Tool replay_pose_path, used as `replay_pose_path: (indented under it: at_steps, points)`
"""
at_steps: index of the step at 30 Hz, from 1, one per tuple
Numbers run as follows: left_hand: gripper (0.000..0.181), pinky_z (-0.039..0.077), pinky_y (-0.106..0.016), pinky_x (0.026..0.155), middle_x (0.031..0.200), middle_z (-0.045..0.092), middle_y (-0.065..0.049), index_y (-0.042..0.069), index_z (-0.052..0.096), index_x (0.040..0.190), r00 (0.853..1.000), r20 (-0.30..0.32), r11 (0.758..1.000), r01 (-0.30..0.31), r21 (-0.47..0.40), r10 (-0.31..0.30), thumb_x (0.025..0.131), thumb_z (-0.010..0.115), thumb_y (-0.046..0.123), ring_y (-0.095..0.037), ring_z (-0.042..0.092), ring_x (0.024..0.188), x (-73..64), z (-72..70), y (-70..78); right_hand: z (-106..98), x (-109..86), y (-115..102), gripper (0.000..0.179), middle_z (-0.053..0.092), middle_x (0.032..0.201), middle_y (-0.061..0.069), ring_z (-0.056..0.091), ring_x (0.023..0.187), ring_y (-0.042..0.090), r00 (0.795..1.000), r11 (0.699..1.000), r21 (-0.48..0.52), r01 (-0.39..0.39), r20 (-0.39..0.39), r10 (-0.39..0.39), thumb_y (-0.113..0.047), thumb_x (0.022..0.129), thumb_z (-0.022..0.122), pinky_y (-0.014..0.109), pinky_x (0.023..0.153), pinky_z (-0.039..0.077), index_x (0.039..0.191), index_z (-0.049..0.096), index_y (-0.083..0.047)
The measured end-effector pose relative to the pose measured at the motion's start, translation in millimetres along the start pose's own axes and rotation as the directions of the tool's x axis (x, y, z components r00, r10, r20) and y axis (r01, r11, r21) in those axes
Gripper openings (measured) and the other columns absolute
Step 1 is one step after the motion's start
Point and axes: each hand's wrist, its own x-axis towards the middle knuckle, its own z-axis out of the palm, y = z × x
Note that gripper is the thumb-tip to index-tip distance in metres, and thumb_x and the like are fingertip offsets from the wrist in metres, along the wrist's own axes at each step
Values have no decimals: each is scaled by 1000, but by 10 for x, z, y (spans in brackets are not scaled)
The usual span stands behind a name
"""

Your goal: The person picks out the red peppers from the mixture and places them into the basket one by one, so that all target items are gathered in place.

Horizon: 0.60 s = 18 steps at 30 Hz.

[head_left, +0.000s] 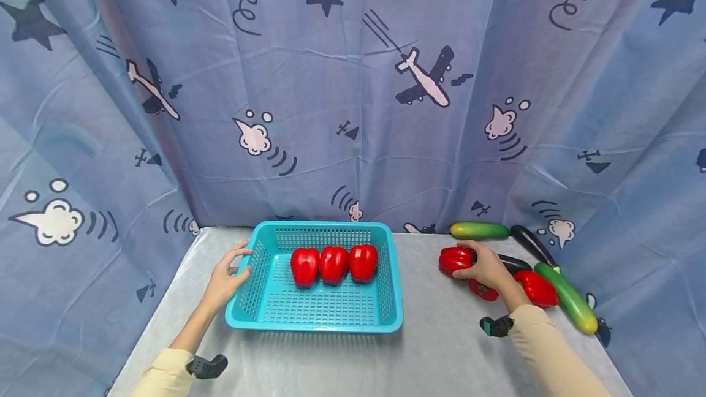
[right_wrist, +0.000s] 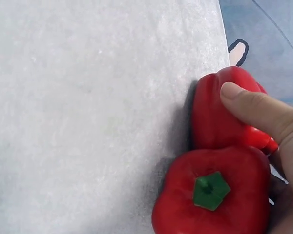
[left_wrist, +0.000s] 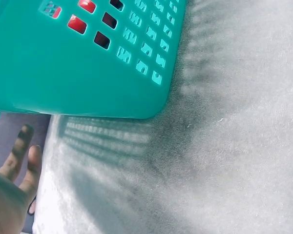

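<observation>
My right hand [head_left: 481, 264] holds a red bell pepper [head_left: 455, 261] at the right of the table, fingers over its far side and thumb on the near side. In the right wrist view the thumb lies on that pepper [right_wrist: 212, 109]. Just in front of it is a second red bell pepper [right_wrist: 210, 195] with a green stem. My left hand [head_left: 225, 279] is at the left rim of a turquoise basket [head_left: 314, 326], its fingers spread and loosely extended. Three red bell peppers [head_left: 334, 264] lie in a row inside the basket.
Right of my hand lie another red pepper [head_left: 537, 288], a green zucchini [head_left: 568, 299], a dark eggplant [head_left: 532, 245] and, partly hidden, another dark one [head_left: 514, 263]. A second zucchini [head_left: 478, 230] lies along the back edge. A patterned blue curtain [head_left: 331, 109] hangs behind the grey table [head_left: 441, 348].
</observation>
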Motion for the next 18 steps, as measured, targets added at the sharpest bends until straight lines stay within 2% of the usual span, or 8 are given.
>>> replay_pose_path:
  at_steps: [8, 18]
  points:
    - [40, 54, -24, 82, 151, 41, -29, -7, 60, 128, 1000, -1, 1000, 4, 2, -4, 89, 64, -13, -49, 60, 111, 0, 11, -9, 8, -10, 26, 80, 49, 135, 33, 50, 118, 51, 1000, 1000, 16, -17, -25, 17, -30, 82, 87, 66, 90, 48, 145, 46, -1]
    - [40, 54, -25, 82, 152, 41, -26, -5, 61, 128, 1000, 1, 1000, 18, -3, -18, 90, 64, -14, -47, 61, 110, -8, 10, -20, -17, -17, -8, 83, 50, 139, 30, 51, 121, 48, 992, 987, 149, 61, -115, -44, -35, 87, 83, 63, 94, 48, 150, 41, -1]
